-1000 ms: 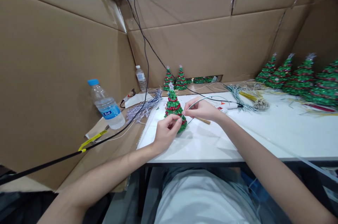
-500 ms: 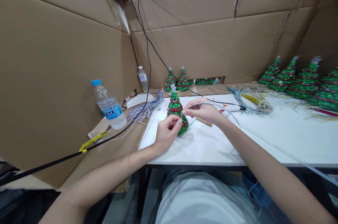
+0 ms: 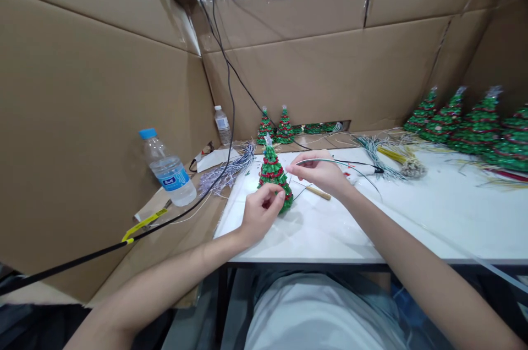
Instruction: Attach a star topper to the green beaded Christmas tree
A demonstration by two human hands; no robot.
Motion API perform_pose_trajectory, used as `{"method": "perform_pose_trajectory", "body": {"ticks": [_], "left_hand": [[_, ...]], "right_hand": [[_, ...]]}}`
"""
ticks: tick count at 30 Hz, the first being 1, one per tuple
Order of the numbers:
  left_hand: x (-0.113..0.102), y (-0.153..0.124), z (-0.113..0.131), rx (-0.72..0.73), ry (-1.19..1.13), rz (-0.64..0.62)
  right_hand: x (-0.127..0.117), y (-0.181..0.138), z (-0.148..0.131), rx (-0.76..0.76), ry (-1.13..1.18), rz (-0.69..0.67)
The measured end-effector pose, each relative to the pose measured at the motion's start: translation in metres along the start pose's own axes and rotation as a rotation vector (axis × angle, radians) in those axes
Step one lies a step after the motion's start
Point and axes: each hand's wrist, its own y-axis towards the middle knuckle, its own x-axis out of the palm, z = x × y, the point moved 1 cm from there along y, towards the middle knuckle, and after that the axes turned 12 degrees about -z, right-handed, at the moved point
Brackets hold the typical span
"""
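Note:
A small green and red tinsel Christmas tree (image 3: 271, 168) stands on the white table (image 3: 350, 229) in front of me. My left hand (image 3: 260, 212) is closed around its lower part, fingers pinched at the base. My right hand (image 3: 319, 171) is closed just right of the tree, pinching a thin pale wire (image 3: 330, 162) that arcs away to the right. A thin wooden stick (image 3: 317, 192) lies on the table under my right hand.
Two water bottles (image 3: 167, 167) (image 3: 223, 125) stand left on cardboard. Two small trees (image 3: 275, 126) stand at the back, a row of bigger trees (image 3: 466, 124) far right. Bundles of wire stems (image 3: 388, 157) and silver strands (image 3: 229, 168) lie about. A black cable (image 3: 124, 240) crosses left. Cardboard walls surround.
My right hand has shifted slightly right and away from the tree, drawing the wire along. My left hand stays on the tree's base.

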Motion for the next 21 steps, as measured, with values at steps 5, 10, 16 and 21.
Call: {"method": "perform_pose_trajectory", "body": {"ticks": [5, 10, 16, 21], "left_hand": [[-0.003, 0.001, 0.003, 0.099, 0.107, 0.022], [-0.019, 0.009, 0.003, 0.245, 0.232, 0.216], [-0.038, 0.021, -0.003, 0.109, 0.311, 0.316], [-0.037, 0.022, -0.009, 0.040, 0.313, 0.211]], "right_hand": [[0.001, 0.001, 0.006, -0.175, -0.174, 0.298], [0.013, 0.010, 0.005, -0.273, -0.212, 0.348], [0.025, 0.019, 0.002, -0.253, -0.389, 0.301], [0.022, 0.019, 0.008, -0.355, -0.623, 0.349]]}}
